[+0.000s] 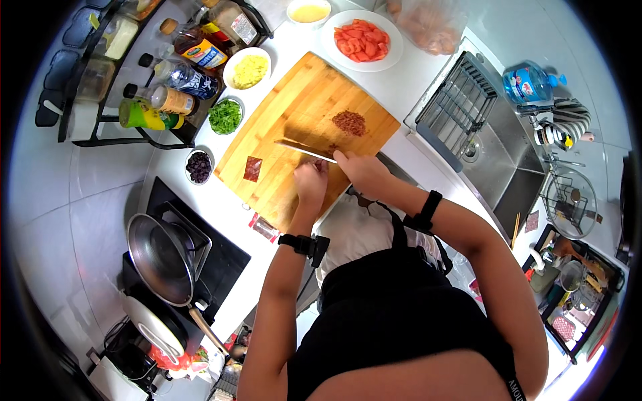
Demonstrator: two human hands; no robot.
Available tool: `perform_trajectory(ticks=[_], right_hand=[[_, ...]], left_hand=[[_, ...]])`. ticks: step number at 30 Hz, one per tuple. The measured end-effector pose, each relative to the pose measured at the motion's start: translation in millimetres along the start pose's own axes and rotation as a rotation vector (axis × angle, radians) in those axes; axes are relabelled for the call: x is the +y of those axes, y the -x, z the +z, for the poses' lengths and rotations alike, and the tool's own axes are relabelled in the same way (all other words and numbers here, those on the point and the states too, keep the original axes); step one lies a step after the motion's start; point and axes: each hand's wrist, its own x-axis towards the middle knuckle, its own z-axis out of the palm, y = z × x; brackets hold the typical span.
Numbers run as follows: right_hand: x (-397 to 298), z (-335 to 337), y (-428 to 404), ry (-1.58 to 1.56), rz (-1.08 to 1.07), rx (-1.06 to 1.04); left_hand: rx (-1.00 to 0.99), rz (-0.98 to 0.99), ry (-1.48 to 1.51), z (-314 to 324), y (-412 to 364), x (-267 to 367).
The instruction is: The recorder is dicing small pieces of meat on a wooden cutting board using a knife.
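Observation:
My right hand (368, 173) grips a kitchen knife (306, 149) at its near right end, the handle hidden in the fist. The blade stands on edge over the wooden cutting board (301, 95). Close against the near side of the blade, my left hand (311, 181) has its fingers curled down; whatever lies under them is hidden. Beyond the blade is a heap of finely chopped reddish-brown food (349, 123), with a few bits beside the knife. A flat reddish-brown slice (253, 169) lies left of my left hand.
Small bowls of chopped greens (225, 116), pale yellow mince (249, 70) and dark bits (198, 167) line the board's left side. Behind it sits a plate (328, 50) of cut tomato. A wok (160, 258) rests on the stove at left; the sink (501, 165) is at right.

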Motion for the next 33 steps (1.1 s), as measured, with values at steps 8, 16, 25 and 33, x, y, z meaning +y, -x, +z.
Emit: perform_trajectory(ticks=[8,16,25,33], right_hand=[[1,-8,7,0.03,-0.033,0.007],[-11,-9,4,0.048,0.028,-0.053],[-6,-6,3,0.048,-0.014,-0.006],[-13,-2,-1,0.049,0.008,0.012]], left_hand=[[0.018,-0.071,0.175,-2,-3,4],[0.026,-0.016,-0.05,0,-3,-3],[0.022,-0.095,0.149,1,-4,-6],[-0.043,-0.106,-0.098,0,-3,-7]])
